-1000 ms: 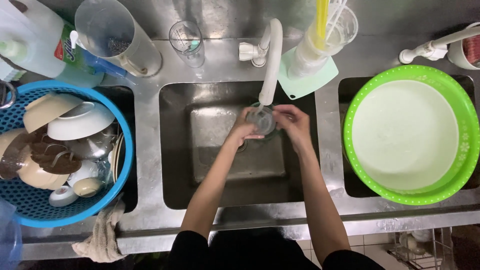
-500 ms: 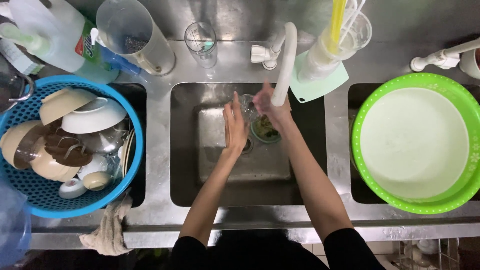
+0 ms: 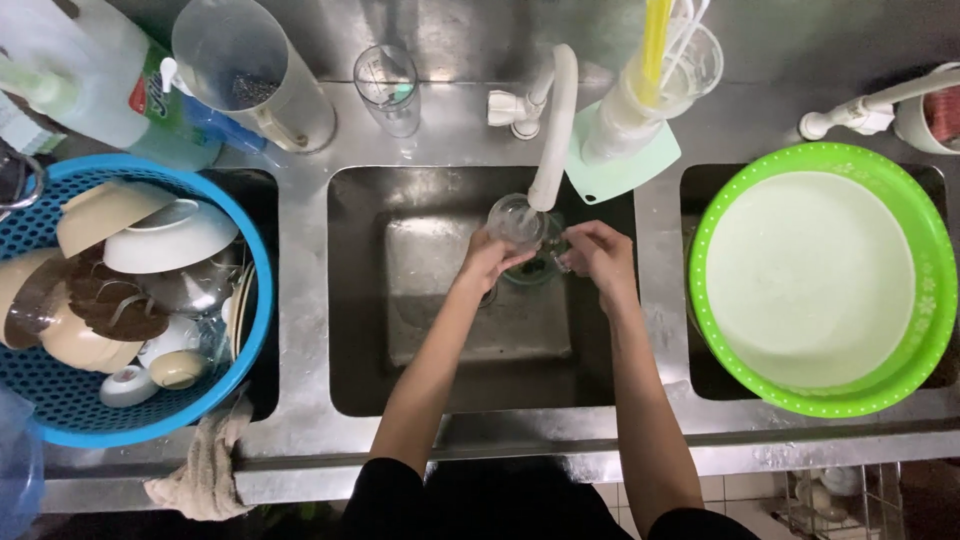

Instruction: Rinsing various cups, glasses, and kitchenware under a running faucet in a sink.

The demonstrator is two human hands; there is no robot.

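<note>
Left hand fingers clamped on clear glass, now raised under white tap | right hand fingers pinched on something small, shifted off the glass | rinsing under way over middle sink | blue basket of crockery left, green basin right

Green flower-patterned basin, blue perforated basket, clear glass.

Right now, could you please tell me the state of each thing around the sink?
clear glass: held under the tap by the left hand
right hand: beside the glass
blue basket: full of dishes
green basin: filled with pale liquid
cloth: draped over the counter edge
</note>
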